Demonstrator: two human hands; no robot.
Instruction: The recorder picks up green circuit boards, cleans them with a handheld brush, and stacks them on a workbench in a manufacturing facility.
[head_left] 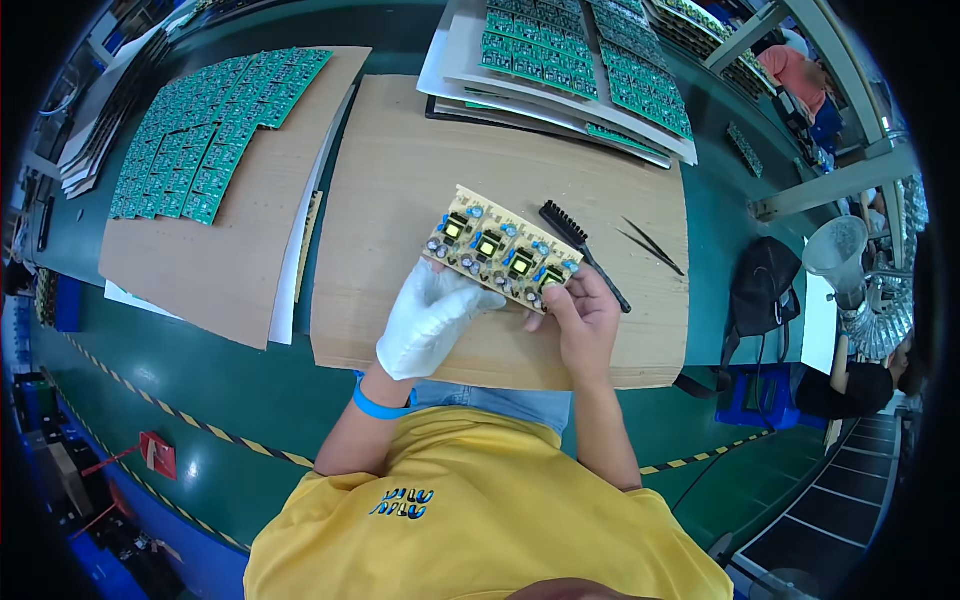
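Between my two hands I hold a tan circuit board panel [505, 246], tilted, with a row of several yellow-topped transformers and small blue and grey parts on it. My left hand [432, 318], in a white glove with a blue band at the wrist, grips its lower left edge. My bare right hand [585, 315] pinches the right end, thumb on the front face. Just behind the panel's right end lies a black brush [575, 235] with bristles, partly hidden by my right fingers. Black tweezers [652, 246] rest to the right of the brush.
A cardboard sheet [380, 150] covers the table under my hands. Green circuit boards [205, 135] lie on cardboard at left; stacked layers of green boards [540, 50] stand at the back. A black bag [765, 285] and a funnel-shaped hose [838, 250] are at right. Other people are beyond.
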